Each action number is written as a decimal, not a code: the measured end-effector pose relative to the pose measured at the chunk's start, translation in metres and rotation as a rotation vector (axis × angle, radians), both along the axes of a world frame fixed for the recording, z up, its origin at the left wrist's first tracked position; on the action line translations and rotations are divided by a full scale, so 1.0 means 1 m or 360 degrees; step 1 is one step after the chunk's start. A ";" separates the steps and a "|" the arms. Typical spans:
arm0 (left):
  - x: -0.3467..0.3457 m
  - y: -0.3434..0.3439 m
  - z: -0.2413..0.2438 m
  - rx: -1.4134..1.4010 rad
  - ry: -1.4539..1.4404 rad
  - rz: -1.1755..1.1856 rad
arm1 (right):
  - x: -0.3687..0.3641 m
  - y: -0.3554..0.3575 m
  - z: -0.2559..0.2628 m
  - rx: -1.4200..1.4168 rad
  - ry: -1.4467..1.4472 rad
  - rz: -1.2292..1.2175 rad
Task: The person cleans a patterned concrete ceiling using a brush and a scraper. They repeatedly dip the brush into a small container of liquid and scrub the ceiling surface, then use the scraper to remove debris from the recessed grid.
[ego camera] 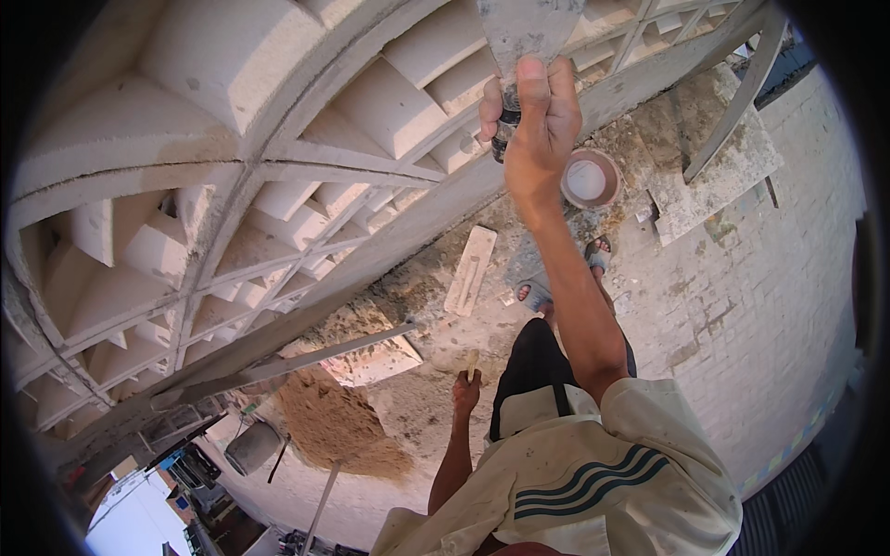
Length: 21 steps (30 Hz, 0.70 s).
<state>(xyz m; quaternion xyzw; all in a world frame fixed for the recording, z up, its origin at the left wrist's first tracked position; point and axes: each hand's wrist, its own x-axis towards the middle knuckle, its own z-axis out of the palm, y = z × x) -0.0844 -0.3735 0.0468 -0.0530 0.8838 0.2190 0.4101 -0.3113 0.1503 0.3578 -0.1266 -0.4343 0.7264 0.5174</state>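
Observation:
My right hand point(542, 135) is raised before the wall and grips the dark handle of a putty knife point(532, 31). Its wide, stained metal blade points up out of the picture, over an openwork concrete block wall point(410, 104). From this view I cannot tell whether the blade touches the blocks. Lower down, at my side, my left hand point(466, 393) is closed around a slim pale wooden piece point(473, 361), perhaps a tool handle; the rest is hidden. Mortar lines and damp brownish patches mark the nearer blocks.
A round bucket point(591, 178) with whitish contents stands by the wall base. A plastering float point(471, 271) lies near my sandalled feet. A sand heap point(334, 424) and a long bar point(299, 361) are at left; a board point(723, 153) lies at right on the paving.

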 end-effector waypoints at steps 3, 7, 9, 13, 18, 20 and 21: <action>-0.006 0.008 0.006 -0.0002 -0.0018 0.0028 | 0.000 -0.002 0.000 0.0063 -0.0038 0.0039; -0.010 0.016 0.012 -0.0031 0.0006 0.0001 | -0.005 -0.004 -0.002 0.0182 -0.0030 -0.0058; -0.011 0.020 0.013 -0.0036 -0.0013 0.0046 | -0.006 -0.002 -0.004 0.0107 -0.0015 -0.0068; -0.013 0.016 0.011 -0.0064 -0.0009 -0.0003 | -0.010 -0.006 -0.006 0.0187 -0.0005 -0.0046; -0.012 0.016 0.009 -0.0095 -0.0006 -0.0058 | -0.008 -0.003 -0.008 0.0168 -0.0031 -0.0057; -0.014 0.018 0.011 -0.0089 -0.0011 -0.0052 | -0.008 -0.004 -0.008 0.0201 -0.0040 -0.0053; -0.014 0.016 0.009 -0.0071 -0.0017 -0.0043 | -0.010 -0.008 -0.007 0.0212 -0.0033 -0.0058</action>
